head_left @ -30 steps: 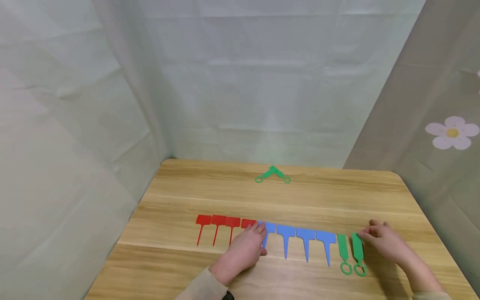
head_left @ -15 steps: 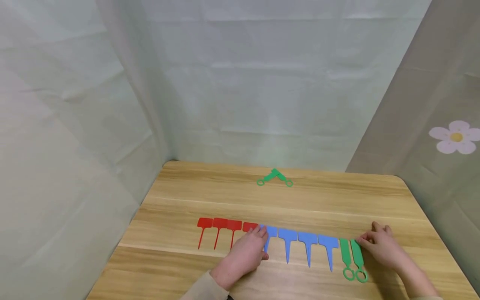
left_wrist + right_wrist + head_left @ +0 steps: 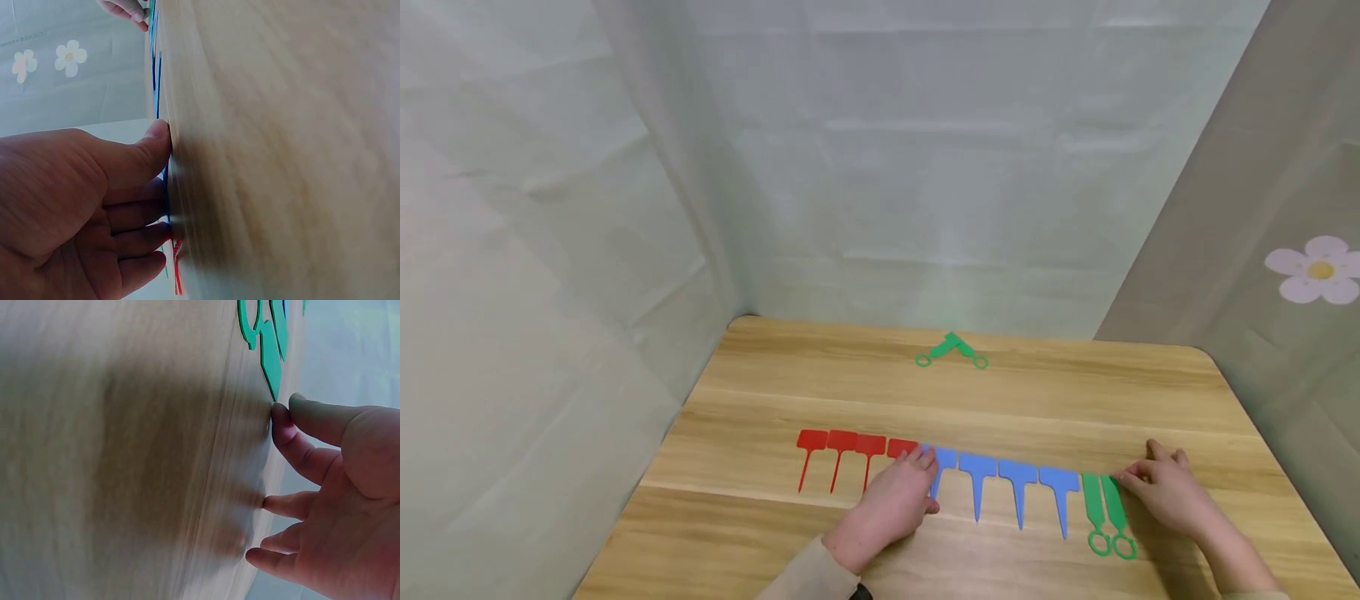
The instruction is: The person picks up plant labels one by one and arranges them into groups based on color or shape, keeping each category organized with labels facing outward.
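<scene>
wooden table [image 3: 1045, 400], light grain, rounded far corners. near its far edge, two green loop-ended tags [image 3: 951, 349] lie crossed at their flat ends in a shallow inverted v, loops pointing outward left and right, well apart from the row nearer the front. pale green sheeting [image 3: 925, 167] hangs behind and along the left side, creased. at right, a grey curtain [image 3: 1262, 208] carries a white flower print with a yellow centre [image 3: 1317, 268].
</scene>
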Motion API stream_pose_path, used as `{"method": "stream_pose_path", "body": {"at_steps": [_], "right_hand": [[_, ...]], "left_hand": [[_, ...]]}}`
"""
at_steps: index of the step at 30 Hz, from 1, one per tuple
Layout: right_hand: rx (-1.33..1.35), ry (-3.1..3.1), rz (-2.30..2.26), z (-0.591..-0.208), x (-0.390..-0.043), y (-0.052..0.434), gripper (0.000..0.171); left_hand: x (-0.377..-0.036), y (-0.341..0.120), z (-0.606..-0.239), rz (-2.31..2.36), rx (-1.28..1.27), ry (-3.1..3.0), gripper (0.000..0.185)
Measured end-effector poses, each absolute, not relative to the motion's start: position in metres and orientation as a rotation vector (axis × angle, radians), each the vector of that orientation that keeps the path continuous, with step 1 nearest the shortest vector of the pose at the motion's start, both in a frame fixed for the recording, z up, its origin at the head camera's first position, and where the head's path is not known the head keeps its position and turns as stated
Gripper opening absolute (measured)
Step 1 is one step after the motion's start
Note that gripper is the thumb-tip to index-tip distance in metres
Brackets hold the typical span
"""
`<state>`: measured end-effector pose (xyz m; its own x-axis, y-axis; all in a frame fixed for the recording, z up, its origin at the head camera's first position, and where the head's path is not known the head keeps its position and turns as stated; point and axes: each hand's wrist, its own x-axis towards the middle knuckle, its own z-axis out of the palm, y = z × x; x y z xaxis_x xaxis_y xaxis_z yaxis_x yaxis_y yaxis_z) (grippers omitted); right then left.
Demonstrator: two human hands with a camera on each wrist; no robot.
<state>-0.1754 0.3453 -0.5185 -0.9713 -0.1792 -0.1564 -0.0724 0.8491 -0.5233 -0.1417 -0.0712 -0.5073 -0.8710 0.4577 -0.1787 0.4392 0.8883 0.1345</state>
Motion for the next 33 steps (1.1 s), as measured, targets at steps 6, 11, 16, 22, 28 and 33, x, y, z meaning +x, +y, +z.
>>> {"method": "stream_pose_path", "body": {"at_steps": [6, 11, 16, 22, 28, 33], "right_hand": [[-0.178, 2.836, -0.773, -0.5170, -0.1776, 0.3443, 0.030], [-0.185, 2.832, -0.788, -0.5165, -0.1774, 0.3447, 0.030], [-0.245, 2.875, -0.803, -0.5168, -0.1771, 0.3443, 0.026], [-0.306, 2.928, -0.807, -0.5136, -0.1784, 0.3410, 0.018], [-0.262, 2.917, -0.807, -0.5141, -0.1817, 0.3417, 0.027], [-0.235, 2.898, -0.850, -0.5104, -0.1854, 0.3368, 0.035]], "left_hand": [[-0.1434, -0.0708, -0.5076, 0.143, 0.679, 2.852, 0.065], [-0.1439, -0.0708, -0.5082, 0.139, 0.677, 2.858, 0.065], [-0.1439, -0.0704, -0.5080, 0.133, 0.677, 2.858, 0.065], [-0.1426, -0.0691, -0.5092, 0.138, 0.658, 2.848, 0.066], [-0.1412, -0.0688, -0.5093, 0.130, 0.675, 2.864, 0.065], [-0.1426, -0.0693, -0.5066, 0.125, 0.671, 2.859, 0.064]]}}
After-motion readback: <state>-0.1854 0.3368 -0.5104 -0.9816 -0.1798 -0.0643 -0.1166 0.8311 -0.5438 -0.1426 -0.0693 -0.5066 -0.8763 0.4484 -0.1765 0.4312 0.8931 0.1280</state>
